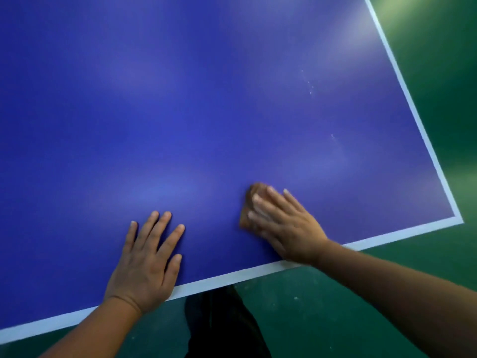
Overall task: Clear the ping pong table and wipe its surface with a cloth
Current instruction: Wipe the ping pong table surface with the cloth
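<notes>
The blue ping pong table (196, 104) with white edge lines fills most of the head view. My right hand (284, 223) lies flat with straight fingers near the front edge and presses a small brownish cloth (249, 202) onto the surface; only the cloth's left part shows past my fingers. My left hand (147, 259) rests flat on the table to the left, fingers spread, holding nothing. A few pale specks (309, 86) mark the surface toward the right side.
The table's near right corner (458, 219) is at the right. Green floor (438, 73) lies beyond the right edge and below the front edge. My dark trouser legs (222, 326) stand close to the front edge.
</notes>
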The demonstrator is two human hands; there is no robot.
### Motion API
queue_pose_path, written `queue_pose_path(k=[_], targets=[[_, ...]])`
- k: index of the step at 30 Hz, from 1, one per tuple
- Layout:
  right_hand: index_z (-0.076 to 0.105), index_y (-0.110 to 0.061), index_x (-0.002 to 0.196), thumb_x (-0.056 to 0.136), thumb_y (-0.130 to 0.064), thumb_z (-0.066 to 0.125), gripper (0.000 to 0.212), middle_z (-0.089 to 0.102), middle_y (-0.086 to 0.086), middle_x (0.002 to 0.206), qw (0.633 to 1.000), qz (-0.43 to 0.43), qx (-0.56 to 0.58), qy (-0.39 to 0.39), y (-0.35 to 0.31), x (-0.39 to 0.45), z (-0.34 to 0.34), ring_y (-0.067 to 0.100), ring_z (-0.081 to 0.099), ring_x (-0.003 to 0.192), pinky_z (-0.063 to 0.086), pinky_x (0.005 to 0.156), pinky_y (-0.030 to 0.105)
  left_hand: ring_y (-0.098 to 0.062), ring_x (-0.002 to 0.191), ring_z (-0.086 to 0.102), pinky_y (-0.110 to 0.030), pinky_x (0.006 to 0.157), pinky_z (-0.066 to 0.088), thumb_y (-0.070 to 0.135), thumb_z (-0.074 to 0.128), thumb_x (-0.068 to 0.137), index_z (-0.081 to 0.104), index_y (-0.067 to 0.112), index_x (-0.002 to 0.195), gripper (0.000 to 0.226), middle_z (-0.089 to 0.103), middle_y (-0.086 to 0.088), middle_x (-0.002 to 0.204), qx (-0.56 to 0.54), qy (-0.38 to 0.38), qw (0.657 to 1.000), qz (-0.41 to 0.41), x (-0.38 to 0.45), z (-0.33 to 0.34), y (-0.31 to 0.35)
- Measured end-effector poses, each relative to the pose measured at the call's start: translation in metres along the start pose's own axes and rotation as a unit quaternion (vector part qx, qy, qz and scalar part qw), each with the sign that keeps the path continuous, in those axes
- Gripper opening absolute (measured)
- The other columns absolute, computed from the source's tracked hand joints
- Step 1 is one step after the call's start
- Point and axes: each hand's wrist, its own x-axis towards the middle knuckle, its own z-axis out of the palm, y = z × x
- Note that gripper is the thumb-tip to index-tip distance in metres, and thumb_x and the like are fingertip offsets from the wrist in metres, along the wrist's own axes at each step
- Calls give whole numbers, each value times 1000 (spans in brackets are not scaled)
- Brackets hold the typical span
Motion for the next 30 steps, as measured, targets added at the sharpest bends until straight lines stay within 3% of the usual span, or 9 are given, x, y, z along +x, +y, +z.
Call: queue_pose_path(k=[3,9,11,16,18,22,26,28,30], targets=[[48,-28,147,102,-38,46,46,38,2,158,994,-98,-12,-43,19,-35,-9,36,24,150,22,120,54,-34,147,27,-57,120,13,48,15,103,51,12,143,65,39,-15,154,2,-1,1000,-2,0,0,-1],[44,-31,149,102,-47,29,52,31,-3,162,967,252,19,23,38,24,-14,29,19,152,22,119,55,-32,148,25,-52,122,7,40,33,96,51,13,144,58,38,-15,155,-11,16,1000,-3,-2,1,-1],[47,-29,148,100,-44,31,52,32,-2,161,959,281,23,40,13,47,-10,30,21,151,21,120,56,-32,148,26,-53,122,9,41,33,96,51,14,144,57,38,-14,155,-17,18,1000,-2,-3,1,-1],[53,-26,142,94,-31,49,49,40,3,157,986,-160,-13,-32,-58,6,6,37,28,148,20,120,56,-33,147,27,-54,121,11,40,34,96,53,13,142,56,39,-15,155,-31,30,999,2,-3,1,-3],[50,-27,145,95,-30,49,50,36,0,159,975,-215,-13,-48,-37,-28,1,35,25,150,20,121,54,-33,147,27,-55,121,11,39,34,96,53,13,142,56,39,-15,155,-33,32,999,1,-3,1,-3],[41,-28,148,100,-38,40,50,31,5,161,996,68,-14,-56,22,-50,-7,36,21,150,23,118,58,-34,147,28,-56,121,12,39,33,97,53,13,142,56,39,-15,155,-32,30,999,1,-3,1,-3],[40,-31,151,105,-43,33,49,18,-6,166,888,456,63,13,-1,-5,-15,26,7,154,6,124,50,-34,147,27,-53,121,9,38,32,97,53,13,142,55,39,-15,155,-26,25,999,-1,-2,1,-3],[38,-30,152,105,-37,31,48,17,-3,166,863,501,63,20,-40,21,-9,30,7,153,5,124,50,-33,146,27,-50,121,5,38,31,98,53,13,142,56,39,-15,155,-19,23,1000,-3,-3,0,-3],[44,-27,149,102,-35,35,49,26,-1,164,923,381,50,24,-84,29,0,33,15,152,13,123,54,-33,146,26,-48,121,3,38,30,98,53,13,142,56,39,-15,155,-17,22,1000,-7,-3,-1,-2]])
